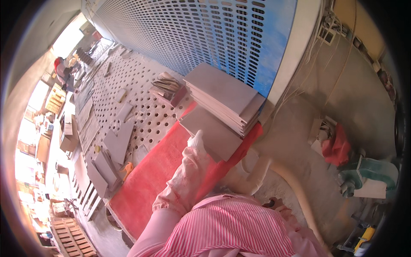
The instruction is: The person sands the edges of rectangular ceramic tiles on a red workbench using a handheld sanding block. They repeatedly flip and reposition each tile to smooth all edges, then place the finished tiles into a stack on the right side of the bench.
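My left hand (pixel 196 140), in a white glove under a pale pink sleeve, is at the near left edge of a flat grey board (pixel 216 136). Its thumb lies on the board's top, and the other fingers are mostly hidden at the edge. The board lies over a red cloth (pixel 147 180) on the worktable. Just beyond it, a stack of similar grey boards (pixel 222 92) stands against a blue perforated panel (pixel 252 47). My right hand cannot be made out; only pink clothing shows at the lower right.
A small bundle of folded material (pixel 166 85) sits on the perforated tabletop (pixel 143 103). Loose board pieces (pixel 117 141) lie to the left. A tan hose (pixel 295 184) curves along the floor at right, near a green machine (pixel 372 173). Another person (pixel 64 73) is far left.
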### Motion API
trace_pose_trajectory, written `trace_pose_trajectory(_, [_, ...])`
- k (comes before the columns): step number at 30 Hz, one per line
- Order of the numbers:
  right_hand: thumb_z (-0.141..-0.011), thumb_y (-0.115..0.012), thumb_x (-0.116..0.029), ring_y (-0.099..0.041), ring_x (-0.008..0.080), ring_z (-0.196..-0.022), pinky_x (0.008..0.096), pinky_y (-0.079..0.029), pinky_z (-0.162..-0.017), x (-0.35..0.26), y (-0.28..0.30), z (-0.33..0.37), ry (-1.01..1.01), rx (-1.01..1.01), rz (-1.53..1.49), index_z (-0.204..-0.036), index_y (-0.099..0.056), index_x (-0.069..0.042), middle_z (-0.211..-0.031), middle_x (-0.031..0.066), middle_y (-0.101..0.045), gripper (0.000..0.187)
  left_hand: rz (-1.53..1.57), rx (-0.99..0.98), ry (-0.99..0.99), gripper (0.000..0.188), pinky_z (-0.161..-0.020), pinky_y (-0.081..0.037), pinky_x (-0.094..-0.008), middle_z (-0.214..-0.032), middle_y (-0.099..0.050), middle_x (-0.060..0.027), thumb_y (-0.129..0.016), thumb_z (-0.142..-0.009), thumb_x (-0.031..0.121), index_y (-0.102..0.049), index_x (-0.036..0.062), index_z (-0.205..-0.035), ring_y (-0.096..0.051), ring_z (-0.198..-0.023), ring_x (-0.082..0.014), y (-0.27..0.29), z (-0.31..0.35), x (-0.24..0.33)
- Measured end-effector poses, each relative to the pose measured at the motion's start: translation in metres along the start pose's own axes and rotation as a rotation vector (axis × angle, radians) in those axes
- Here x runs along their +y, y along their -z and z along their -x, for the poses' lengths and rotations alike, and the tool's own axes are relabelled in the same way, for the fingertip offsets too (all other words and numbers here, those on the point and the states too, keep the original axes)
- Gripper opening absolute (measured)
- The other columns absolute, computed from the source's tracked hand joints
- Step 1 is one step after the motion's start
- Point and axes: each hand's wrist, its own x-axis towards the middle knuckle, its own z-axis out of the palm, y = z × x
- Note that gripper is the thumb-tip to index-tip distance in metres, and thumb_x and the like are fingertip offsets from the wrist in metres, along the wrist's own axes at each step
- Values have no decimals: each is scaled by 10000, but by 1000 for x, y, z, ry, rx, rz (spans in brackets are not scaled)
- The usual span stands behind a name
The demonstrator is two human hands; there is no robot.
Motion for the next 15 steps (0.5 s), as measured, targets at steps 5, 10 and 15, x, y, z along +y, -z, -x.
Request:
trace_pose_trajectory(5, [-575, -1014, -540, -659, 439, -1312, 457, -564, -1117, 24, -19, -18, -32, 38, 4, -1448, -696, -247, -1411, 248, -589, 974, 113, -36, -10, 337, -630, -494, -374, -830, -729, -49, -788, -979, 363, -800, 31, -1035, -667, -685, -208, -9, 6, 9])
trace_pose_trajectory(10, [-589, -1012, -612, -711, 381, -1239, 435, -564, -1114, 31, -14, -21, -17, -48, -77, -1445, -697, -180, -1321, 218, -668, 1010, 33, -138, -56, 498, -947, -546, -394, -1184, -777, -98, -804, -965, 281, -705, -17, -1351, -727, -1084, -238, -3, -5, -5])
trace_pose_trajectory(15, [-674, -970, -597, -719, 388, -1175, 449, -567, -1089, 41, -4, -38, 48, -26, 44, -1403, -725, -191, -1293, 225, -662, 870, 396, -239, -113, 418, -999, -568, -397, -1250, -767, -110, -734, -1021, 195, -680, -6, -1384, -730, -1120, -257, 39, 14, -4])
